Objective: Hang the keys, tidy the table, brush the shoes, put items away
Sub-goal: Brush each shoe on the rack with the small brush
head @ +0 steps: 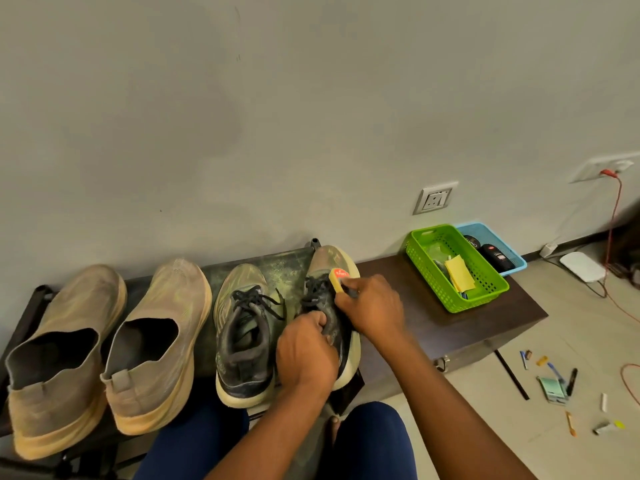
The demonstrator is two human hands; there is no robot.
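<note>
Head view: the left hand [306, 355] grips the collar of a dark laced sneaker [332, 313] on the shoe rack [277, 268], while the right hand [372, 306] curls round a yellow shoe brush [336, 277] pressed against the sneaker's laces. Its mate [244, 334] and two tan slip-ons [104, 348] stand to the left; a green basket [453, 268] and blue basket [491, 244] sit on the counter [426, 317] to the right.

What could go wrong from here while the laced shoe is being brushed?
1. The laced shoe sits tilted at the rack's right end, steadied only by the left hand; hard strokes could tip it off.
2. The brush in the right hand works beside the laces and may snag them.
</note>
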